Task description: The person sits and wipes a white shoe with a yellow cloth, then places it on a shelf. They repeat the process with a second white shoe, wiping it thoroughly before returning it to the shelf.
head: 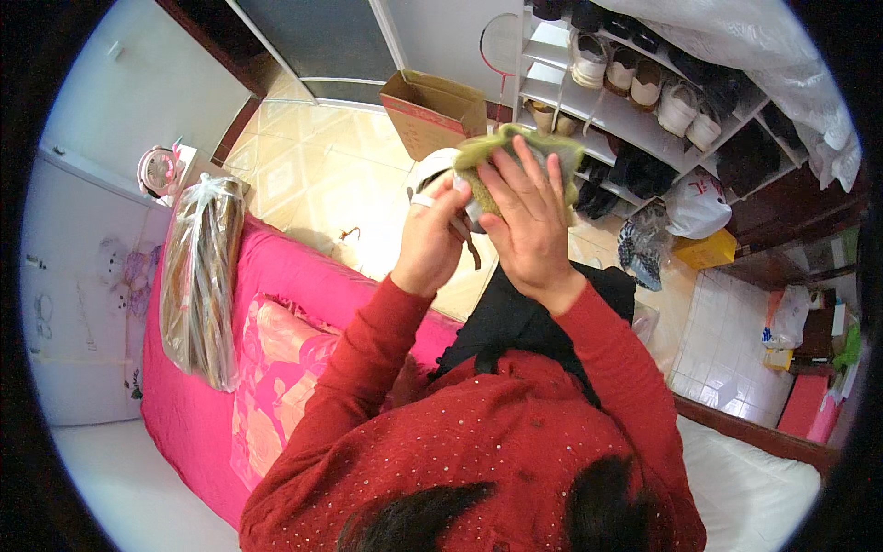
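My left hand grips a white item, perhaps a shoe, with a pale strap or band near my fingers and a brown strip hanging below. My right hand lies over a green cloth with a greyish part, fingers spread, holding it against the item's right side. The two hands are close together, raised above the tiled floor. The cloth and my fingers hide most of the item.
A cardboard box stands beyond my hands. A white shoe rack holds several shoes at upper right, with a badminton racket beside it. Left lies a pink-covered bed bearing a plastic-wrapped bundle. A yellow box sits right.
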A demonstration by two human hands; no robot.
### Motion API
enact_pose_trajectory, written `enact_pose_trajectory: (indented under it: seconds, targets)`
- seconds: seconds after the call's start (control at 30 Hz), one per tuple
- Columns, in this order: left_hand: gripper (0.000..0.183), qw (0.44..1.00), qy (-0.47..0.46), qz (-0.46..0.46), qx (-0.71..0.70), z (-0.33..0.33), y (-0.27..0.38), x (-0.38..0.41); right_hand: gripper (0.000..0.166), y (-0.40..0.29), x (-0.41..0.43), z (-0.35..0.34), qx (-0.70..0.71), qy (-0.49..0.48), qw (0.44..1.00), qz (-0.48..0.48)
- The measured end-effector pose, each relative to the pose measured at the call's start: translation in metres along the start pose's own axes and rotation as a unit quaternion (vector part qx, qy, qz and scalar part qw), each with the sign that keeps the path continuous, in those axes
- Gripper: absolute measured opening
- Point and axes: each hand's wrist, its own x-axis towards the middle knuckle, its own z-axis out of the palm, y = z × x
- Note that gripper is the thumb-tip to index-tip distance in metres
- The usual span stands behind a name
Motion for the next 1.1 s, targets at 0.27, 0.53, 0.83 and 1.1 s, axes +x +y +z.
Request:
enact_pose_trajectory:
  seconds: [0.27,0.53,0.83,1.1]
  targets:
    - [0.012,0.963,-0.043,0.040,0.261,0.008,-0.005,-0.014,0.030,0.032,0.036,0.023,0.116,-0.081,0.990,0.003]
    - [0.026,0.999,-0.008,0.026,0.019,0.002,0.010,0.000,0.046,-0.011,-0.021,0.025,0.042,0.045,0.998,0.014]
    - [0.025,0.962,-0.068,0.001,0.264,0.005,0.001,-0.009,0.029,0.017,0.046,0.009,0.141,-0.169,0.968,0.122]
    - [0.024,0.999,-0.031,-0.005,0.012,-0.024,-0.008,0.001,0.047,-0.008,-0.016,0.027,0.031,0.012,0.999,-0.021]
